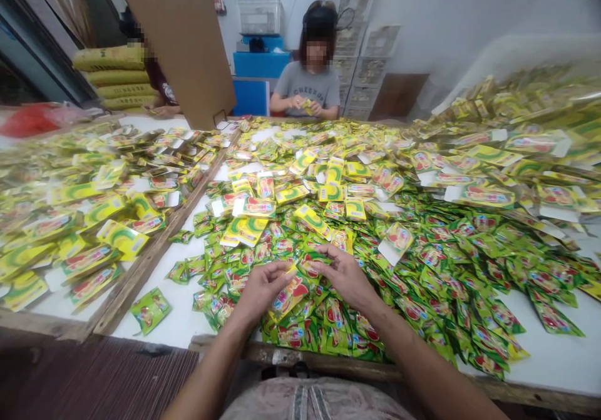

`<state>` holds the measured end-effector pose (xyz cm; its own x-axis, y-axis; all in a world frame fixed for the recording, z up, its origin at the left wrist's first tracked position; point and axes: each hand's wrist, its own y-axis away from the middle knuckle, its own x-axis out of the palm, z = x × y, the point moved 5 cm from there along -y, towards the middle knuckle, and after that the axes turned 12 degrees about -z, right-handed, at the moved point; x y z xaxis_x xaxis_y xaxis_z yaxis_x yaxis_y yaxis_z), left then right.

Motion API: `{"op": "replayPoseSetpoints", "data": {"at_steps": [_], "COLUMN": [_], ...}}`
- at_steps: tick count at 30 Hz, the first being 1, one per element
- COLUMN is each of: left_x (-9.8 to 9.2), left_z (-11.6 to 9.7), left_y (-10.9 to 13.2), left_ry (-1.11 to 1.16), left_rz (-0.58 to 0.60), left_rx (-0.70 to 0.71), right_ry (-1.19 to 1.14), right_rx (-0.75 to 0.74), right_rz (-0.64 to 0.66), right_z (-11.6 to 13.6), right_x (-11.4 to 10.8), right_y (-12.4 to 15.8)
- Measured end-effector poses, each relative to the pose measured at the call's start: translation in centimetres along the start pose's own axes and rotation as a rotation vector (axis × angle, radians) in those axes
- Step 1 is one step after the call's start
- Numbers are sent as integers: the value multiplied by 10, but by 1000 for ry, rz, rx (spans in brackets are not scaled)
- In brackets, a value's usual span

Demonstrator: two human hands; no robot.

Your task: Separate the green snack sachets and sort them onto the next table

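Observation:
My left hand (260, 287) and my right hand (345, 273) meet over the near middle of the white table (178, 320). Together they pinch a yellow-green packet with a red picture (292, 290), the left hand at its lower left, the right hand at its upper right edge. Both hands have fingers curled closed on it. Under and around them lies a heap of small green sachets (446, 263). Beyond the hands lie larger yellow-green card packs (253, 210) spread across the table.
A person in a grey shirt (307, 85) sits at the far side, handling a packet. A brown cardboard sheet (181, 38) leans at the back left. Yellow sacks (115, 72) are stacked far left. More packets cover the left table (70, 220). One sachet (150, 308) lies alone at the near left.

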<state>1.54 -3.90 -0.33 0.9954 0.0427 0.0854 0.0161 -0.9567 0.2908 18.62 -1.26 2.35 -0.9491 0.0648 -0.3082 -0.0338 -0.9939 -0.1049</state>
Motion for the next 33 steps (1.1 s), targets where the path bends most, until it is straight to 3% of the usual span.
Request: {"op": "replayPoseSetpoints", "data": {"at_steps": [3, 8, 12, 20, 25, 28, 33], "left_x": [-2, -3, -5, -4, -1, 0, 0], "left_z": [0, 0, 2, -1, -1, -2, 0], "left_y": [-1, 0, 0, -1, 0, -1, -3], "left_ry": [19, 36, 57, -21, -22, -31, -8], "left_rz": [-11, 53, 98, 137, 115, 121, 107], "left_rx": [-16, -60, -93, -86, -74, -45, -59], "right_ry": [-54, 134, 383, 359, 101, 41, 167], "right_rx": [2, -183, -308, -183, -95, -29, -133], "right_rz": [-12, 264, 356, 403, 417, 379, 235], "right_z": [5, 23, 29, 38, 34, 28, 23], "right_x": [-7, 1, 7, 6, 9, 10, 10], "right_y": [-4, -5, -8, -15, -12, -10, -6]}}
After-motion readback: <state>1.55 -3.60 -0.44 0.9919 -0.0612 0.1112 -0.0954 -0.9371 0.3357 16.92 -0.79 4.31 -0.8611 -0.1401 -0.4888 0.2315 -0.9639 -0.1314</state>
